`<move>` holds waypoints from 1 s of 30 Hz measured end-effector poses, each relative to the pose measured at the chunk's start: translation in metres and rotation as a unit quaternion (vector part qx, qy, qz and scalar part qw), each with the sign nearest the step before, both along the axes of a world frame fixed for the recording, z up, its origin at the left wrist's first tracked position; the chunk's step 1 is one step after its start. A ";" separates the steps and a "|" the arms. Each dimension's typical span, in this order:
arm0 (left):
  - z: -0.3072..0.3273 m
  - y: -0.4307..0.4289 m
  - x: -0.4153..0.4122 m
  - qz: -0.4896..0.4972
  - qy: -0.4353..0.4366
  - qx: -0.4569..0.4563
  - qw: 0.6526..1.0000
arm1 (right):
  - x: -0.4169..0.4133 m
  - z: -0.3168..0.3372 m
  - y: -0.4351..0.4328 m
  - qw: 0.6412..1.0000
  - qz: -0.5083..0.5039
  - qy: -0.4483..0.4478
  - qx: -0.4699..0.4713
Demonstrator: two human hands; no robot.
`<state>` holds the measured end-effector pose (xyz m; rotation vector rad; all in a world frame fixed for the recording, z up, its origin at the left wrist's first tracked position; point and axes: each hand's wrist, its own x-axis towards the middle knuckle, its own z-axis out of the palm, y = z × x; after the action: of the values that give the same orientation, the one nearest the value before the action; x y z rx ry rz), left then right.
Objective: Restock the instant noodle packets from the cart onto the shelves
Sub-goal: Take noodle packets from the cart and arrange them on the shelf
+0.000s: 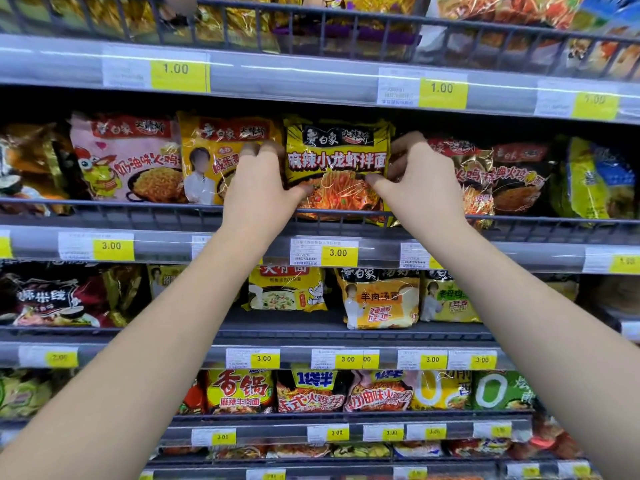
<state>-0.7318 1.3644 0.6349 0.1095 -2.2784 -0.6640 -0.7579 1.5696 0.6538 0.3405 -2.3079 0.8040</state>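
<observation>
A yellow-and-black instant noodle packet (337,164) stands upright on the second shelf from the top, behind the wire rail (145,211). My left hand (258,181) grips its left edge, thumb on the front near the lower corner. My right hand (417,171) grips its right edge the same way. Both arms reach up from the bottom of the view. The cart is out of view.
An orange packet (214,157) and a pink packet (128,157) stand left of the held one; red and dark packets (498,174) stand right. Shelves above and below carry more noodle packets, with yellow price tags (337,252) on the shelf edges.
</observation>
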 end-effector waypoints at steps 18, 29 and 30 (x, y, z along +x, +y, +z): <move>-0.007 -0.002 0.019 -0.044 0.052 0.033 0.997 | 0.011 -0.015 0.005 0.998 0.049 0.041 -0.022; -0.010 -0.005 0.057 -0.145 0.097 0.084 0.981 | 0.045 -0.021 -0.005 0.965 0.235 0.005 -0.113; -0.009 -0.006 0.062 -0.151 0.097 0.091 0.979 | 0.049 -0.021 -0.006 0.961 0.252 0.003 -0.114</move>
<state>-0.6700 1.3579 0.6258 -0.2107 -2.0596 -0.9966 -0.7091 1.5636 0.6326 0.8416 -2.1138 1.3003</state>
